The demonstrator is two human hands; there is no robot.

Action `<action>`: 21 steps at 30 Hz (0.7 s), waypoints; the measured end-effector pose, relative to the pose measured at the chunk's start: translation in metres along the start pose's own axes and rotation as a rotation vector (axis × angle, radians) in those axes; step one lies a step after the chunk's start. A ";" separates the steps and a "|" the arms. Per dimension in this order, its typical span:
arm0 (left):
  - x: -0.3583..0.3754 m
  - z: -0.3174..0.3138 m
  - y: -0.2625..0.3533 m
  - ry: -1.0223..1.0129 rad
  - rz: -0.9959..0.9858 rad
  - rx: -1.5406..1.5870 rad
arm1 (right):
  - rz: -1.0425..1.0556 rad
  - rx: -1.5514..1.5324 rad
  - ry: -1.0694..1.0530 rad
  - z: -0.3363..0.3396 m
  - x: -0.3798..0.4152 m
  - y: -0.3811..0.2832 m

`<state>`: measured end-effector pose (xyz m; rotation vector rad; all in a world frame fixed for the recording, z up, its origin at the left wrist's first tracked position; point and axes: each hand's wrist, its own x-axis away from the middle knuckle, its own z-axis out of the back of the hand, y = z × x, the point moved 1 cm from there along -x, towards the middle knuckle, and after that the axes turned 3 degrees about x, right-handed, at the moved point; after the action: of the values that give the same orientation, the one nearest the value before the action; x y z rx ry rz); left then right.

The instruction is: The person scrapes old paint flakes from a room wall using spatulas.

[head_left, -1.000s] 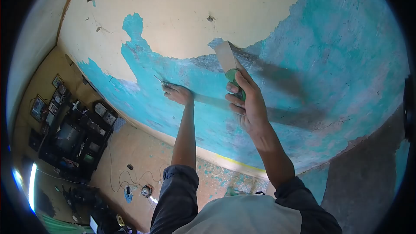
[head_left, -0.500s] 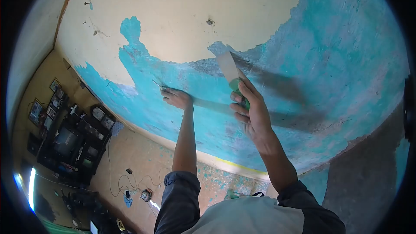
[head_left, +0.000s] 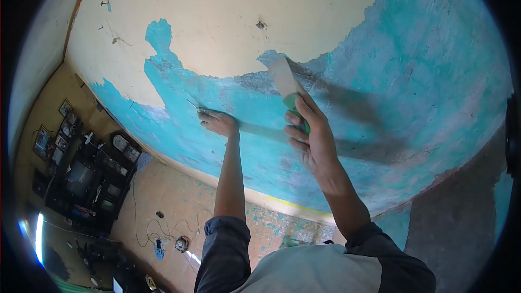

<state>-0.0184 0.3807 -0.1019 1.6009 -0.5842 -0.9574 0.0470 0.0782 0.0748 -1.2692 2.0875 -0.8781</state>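
A wide scraper (head_left: 283, 77) with a green handle is in my right hand (head_left: 316, 138), its blade at the ragged lower edge of the cream paint (head_left: 217, 21). Turquoise and grey patches show on the wall (head_left: 260, 152) below that edge. Further left, my left hand (head_left: 220, 123) rests against the turquoise surface, beside a thin nail-like piece (head_left: 192, 103); whether the fingers hold it is hard to tell. The scraper and right arm cast dark shadows on the wall.
At the lower left a dark cabinet (head_left: 81, 176) holds a television, with framed pictures nearby. Cables and a round device (head_left: 183, 243) lie on the floor (head_left: 163, 195). Paint flakes (head_left: 271, 222) are scattered at the wall's foot. Nails stick out of the upper wall.
The scraper and my right hand have shifted slightly up and left in view. The whole scene has also moved a little left, and my left hand stays in place on the wall.
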 end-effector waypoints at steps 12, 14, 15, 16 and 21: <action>-0.002 -0.005 0.003 0.038 -0.049 0.007 | -0.002 0.015 -0.055 0.008 -0.007 -0.006; -0.001 -0.002 0.005 0.026 -0.018 -0.016 | -0.028 0.027 -0.058 0.007 -0.010 -0.006; -0.002 -0.003 0.006 0.027 -0.018 -0.013 | -0.019 0.016 -0.059 0.006 -0.010 -0.006; -0.002 -0.004 0.006 0.025 -0.020 -0.006 | -0.012 0.008 -0.059 0.007 -0.009 -0.006; -0.002 -0.005 0.000 0.041 -0.056 0.018 | -0.018 0.046 -0.010 0.012 -0.004 -0.007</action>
<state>-0.0156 0.3847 -0.1013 1.6562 -0.5236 -0.9613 0.0611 0.0768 0.0731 -1.2679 2.0395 -0.9200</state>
